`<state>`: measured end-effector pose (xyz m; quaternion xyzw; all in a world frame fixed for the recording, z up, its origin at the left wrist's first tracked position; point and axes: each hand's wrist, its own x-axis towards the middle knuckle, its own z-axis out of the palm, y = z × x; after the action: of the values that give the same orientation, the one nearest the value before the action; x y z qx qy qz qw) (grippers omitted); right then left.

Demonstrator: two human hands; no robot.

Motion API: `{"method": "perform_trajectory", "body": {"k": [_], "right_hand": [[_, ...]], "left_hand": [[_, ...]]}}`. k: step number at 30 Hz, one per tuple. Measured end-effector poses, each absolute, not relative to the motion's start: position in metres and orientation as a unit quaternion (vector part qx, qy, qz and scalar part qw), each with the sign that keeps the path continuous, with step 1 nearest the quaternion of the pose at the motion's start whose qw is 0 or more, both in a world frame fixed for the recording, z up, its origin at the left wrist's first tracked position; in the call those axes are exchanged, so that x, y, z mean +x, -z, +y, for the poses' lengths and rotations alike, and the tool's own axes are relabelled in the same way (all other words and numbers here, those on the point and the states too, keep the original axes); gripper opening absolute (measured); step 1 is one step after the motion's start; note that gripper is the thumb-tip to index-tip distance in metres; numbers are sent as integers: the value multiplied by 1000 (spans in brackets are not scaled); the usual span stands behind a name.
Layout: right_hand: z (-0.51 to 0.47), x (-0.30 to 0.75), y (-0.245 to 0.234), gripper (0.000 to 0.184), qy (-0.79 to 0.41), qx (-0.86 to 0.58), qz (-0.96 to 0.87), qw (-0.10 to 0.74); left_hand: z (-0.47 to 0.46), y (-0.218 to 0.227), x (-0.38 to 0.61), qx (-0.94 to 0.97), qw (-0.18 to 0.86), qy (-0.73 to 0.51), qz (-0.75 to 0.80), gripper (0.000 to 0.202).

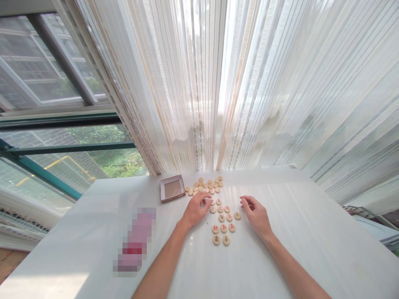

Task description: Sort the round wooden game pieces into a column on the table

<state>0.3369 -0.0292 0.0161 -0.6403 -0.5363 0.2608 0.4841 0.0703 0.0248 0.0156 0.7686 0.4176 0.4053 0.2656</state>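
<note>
Round wooden xiangqi pieces (223, 228) with red or black characters lie face up in short rows between my hands. My left hand (196, 207) is curled at the upper left of these rows. Its thumb and forefinger meet the left edge of one xiangqi piece (213, 202), partly hidden by the fingertips. To the right of the rows, my right hand (254, 212) rests with loosely bent fingers, thumb a little apart, and no piece shows in it. The nearest piece to it is a black-marked one (237, 216).
Behind my left hand lies a cluster of pale pieces (208, 187), most without visible characters. An open shallow box (172, 189) sits beside them. A pixelated pink item (137, 238) lies at left on the white table (311, 232). Striped curtains (218, 83) hang beyond the far edge.
</note>
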Motion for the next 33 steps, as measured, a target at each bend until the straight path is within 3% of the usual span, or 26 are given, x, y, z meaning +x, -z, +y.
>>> {"method": "perform_trajectory", "body": {"k": [9,16,27,33], "right_hand": [[-4,340,-17,34,-206,-634,-595,448],[56,340,-16,37,-174,-545,-738,359],[105,337,-7,59,-107,-498,-820,262],[93,356,-9,38,-104,-536,-787,288]], "left_hand": [[18,-17,68,767,249,-414,422,15],[-4,-14,43,777,191,-411,437,15],[-5,-15,34,765,186,-424,449,16],[-4,-14,34,756,202,-419,461,15]]}}
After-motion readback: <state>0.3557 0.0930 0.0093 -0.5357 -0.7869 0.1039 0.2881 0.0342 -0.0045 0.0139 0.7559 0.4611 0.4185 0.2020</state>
